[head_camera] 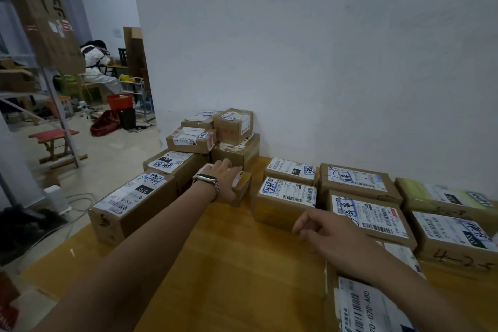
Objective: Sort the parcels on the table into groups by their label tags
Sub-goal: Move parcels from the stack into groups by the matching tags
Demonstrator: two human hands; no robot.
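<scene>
Brown cardboard parcels with white label tags lie on a yellow wooden table [229,264]. My left hand [225,182], a watch on its wrist, grips a small parcel [242,183] beside the stacked pile of parcels [213,137] at the table's far left. A long parcel [129,205] marked 070 lies at the left edge. My right hand [323,234] hovers above the table with fingers loosely apart, holding nothing, just in front of a flat row of parcels [288,194]. More parcels [372,213] spread to the right. A near parcel [369,307] lies under my right forearm.
A white wall [323,62] stands right behind the table. On the left, the floor holds a red stool [54,140], a metal shelf frame [54,105], cables and a red bucket [120,101]. A seated person [98,67] is in the far room.
</scene>
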